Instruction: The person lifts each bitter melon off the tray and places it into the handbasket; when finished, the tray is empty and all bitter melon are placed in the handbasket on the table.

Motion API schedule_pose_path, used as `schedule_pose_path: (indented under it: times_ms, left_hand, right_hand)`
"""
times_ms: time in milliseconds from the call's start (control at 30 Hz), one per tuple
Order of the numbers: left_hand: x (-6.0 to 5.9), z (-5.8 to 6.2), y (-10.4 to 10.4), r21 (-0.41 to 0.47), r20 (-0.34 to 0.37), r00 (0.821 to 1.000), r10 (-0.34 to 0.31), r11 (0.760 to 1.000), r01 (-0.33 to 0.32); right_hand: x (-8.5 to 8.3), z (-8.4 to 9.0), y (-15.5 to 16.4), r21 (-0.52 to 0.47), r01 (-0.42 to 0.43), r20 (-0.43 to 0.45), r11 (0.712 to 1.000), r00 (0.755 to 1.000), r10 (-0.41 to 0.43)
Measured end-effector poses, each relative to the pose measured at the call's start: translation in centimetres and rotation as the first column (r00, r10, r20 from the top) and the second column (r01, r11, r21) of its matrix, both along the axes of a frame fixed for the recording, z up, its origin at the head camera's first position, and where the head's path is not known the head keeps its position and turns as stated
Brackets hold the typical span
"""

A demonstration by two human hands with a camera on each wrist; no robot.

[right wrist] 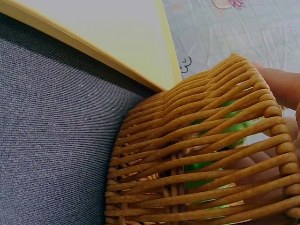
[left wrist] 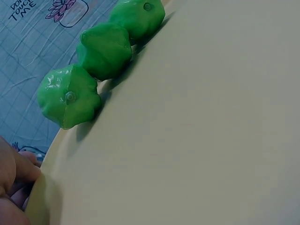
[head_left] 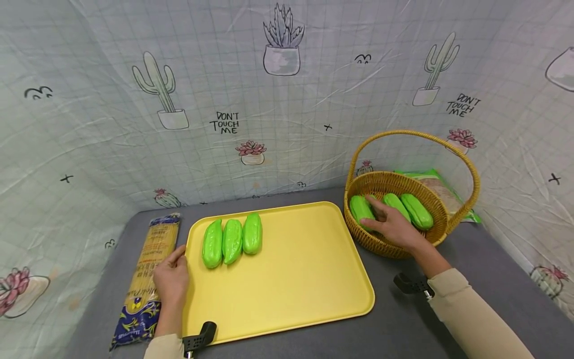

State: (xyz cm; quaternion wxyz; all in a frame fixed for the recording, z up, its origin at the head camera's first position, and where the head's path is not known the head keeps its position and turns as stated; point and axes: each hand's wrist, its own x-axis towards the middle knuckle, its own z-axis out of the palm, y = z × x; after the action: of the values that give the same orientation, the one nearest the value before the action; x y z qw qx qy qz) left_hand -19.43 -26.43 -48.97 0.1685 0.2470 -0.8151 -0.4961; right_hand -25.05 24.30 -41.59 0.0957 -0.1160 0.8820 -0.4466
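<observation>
While our right hand (head_left: pixel 393 225) half-curls over a pod (head_left: pixel 360 209), hold unclear, our left (head_left: pixel 172 277) loosely touches the tray (head_left: pixel 305 274). We're likely picking; next, pinch.

Grey tabletop (head_left: pixel 314 344) beneath tray (head_left: pixel 305 279), basket (head_left: pixel 378 243), pasta packet (head_left: pixel 144 274), bag (head_left: pixel 446 188)

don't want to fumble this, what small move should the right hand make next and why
Probably lift the leftmost glossy green oblong vegetable from the brown wicker basket: the right hand spans it, and three similar ones line the left of the yellow rectangular tray, with bare space beside them.
</observation>
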Motion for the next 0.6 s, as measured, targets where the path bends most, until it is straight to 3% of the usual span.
schedule_pose_path:
  times_ms: [367, 600]
  left_hand:
    - [-0.02, -0.01, -0.05, 0.003, -0.02, 1.0, -0.009, 1.0, 0.009]
    - [-0.01, 0.11, -0.11, 0.004, -0.021, 1.0, -0.011, 1.0, 0.011]
  right_hand:
    - [0.2, 0.1, -0.13, -0.01, -0.002, 0.02, 1.0, 1.0, 0.002]
    - [0.32, 0.21, -0.01, 0.007, 0.011, -0.014, 1.0, 1.0, -0.011]
